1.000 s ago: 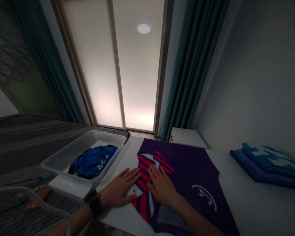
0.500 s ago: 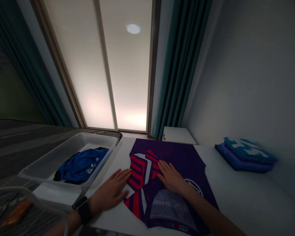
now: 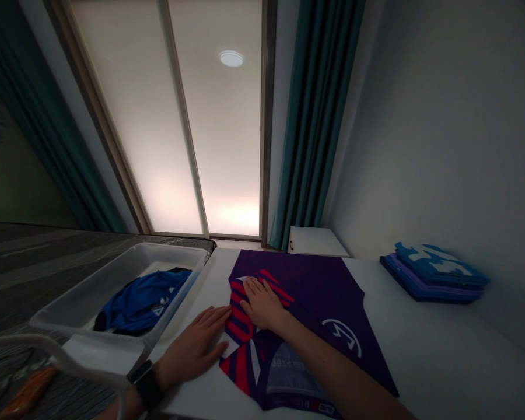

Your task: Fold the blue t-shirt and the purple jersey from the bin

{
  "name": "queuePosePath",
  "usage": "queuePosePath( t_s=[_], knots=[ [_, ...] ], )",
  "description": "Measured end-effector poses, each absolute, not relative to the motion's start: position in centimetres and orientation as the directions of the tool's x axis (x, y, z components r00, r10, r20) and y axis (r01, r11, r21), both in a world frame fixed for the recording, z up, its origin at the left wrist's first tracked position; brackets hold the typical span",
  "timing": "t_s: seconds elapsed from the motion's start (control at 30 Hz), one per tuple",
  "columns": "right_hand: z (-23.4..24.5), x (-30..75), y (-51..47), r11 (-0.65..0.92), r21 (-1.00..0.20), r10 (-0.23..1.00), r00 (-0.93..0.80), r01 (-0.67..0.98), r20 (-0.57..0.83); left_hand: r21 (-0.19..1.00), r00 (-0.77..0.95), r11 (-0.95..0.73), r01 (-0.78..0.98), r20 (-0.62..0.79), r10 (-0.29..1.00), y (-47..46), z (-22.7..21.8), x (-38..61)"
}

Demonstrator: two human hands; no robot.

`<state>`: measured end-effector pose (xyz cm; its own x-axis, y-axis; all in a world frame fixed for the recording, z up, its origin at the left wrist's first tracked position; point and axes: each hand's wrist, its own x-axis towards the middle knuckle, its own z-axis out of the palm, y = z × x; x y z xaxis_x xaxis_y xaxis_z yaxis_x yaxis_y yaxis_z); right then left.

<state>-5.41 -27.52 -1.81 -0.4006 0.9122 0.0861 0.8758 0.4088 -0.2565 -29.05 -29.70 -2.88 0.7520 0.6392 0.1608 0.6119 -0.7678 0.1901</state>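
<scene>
A purple jersey (image 3: 324,297) with red stripes and a white logo lies spread on the white table (image 3: 441,356). One striped side is folded inward over the body. My left hand (image 3: 196,347), with a dark watch at the wrist, lies flat with fingers stretched, its fingertips at the left edge of the fold. My right hand (image 3: 262,303) rests open and flat on the striped folded part, fingers pointing away from me.
A translucent plastic bin (image 3: 91,291) holding a crumpled blue garment (image 3: 142,300) stands to the left. A stack of folded blue and purple shirts (image 3: 433,271) sits at the far right by the wall. A small white cabinet (image 3: 317,242) stands beyond the table.
My right hand slid left and away across the jersey onto the striped fold, uncovering the white logo. My left hand stayed flat at the fold's edge. The view shifted slightly.
</scene>
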Motion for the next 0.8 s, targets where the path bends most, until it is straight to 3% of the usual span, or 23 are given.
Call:
queuePosePath(
  t_s=[0.5,0.8],
  knots=[
    [-3.2,-2.0,-23.5,0.217,-0.243,0.968,-0.241,0.945,-0.072,0.269,0.725,-0.73,0.628,0.138,0.675,-30.3,-1.9,-28.8],
    [-3.4,-1.1,-23.3,0.198,-0.236,0.972,-0.221,0.951,-0.077,0.306,0.718,-0.736,0.604,0.192,0.669,-30.1,-2.1,-28.8]
  ],
)
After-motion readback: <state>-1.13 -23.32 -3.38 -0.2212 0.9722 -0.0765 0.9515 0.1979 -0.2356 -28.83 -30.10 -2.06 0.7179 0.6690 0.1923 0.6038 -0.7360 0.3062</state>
